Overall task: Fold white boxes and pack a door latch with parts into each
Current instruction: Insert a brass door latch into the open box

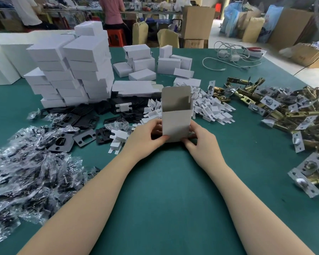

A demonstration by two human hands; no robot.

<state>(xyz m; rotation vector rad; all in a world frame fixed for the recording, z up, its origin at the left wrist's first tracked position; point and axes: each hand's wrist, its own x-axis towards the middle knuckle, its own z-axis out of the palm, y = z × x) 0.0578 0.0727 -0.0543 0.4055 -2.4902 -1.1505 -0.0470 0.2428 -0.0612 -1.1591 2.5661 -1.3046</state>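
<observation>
Both hands at the foot of one white box (175, 124): left hand (145, 138) curls round its lower left edge, thumb on the front face; right hand (199, 139) pinches the lower right corner, fingers tucked under. Box stands upright on the green table cover (164, 190), top flap raised and mouth open toward the camera, bottom pressed to the cloth. Judged: the bottom end is being closed, so the open top is left ready for loading. Supplies are fanned within arm's reach. Far left, a tall stack of folded white boxes (72, 70), probably finished ones set clear of the work spot. Right side, a heap of brass door latches (287, 111) with silver faceplates. Near left, a pile of clear bags of small parts (26, 177). Beyond it, black strike plates (77, 124). Just behind the held box, flat box blanks (134, 88) and loose white card inserts (212, 109). Far right corner, white charger cables (232, 56). Room beyond: brown cartons (197, 21), a red stool (116, 36), a person standing at another bench.
</observation>
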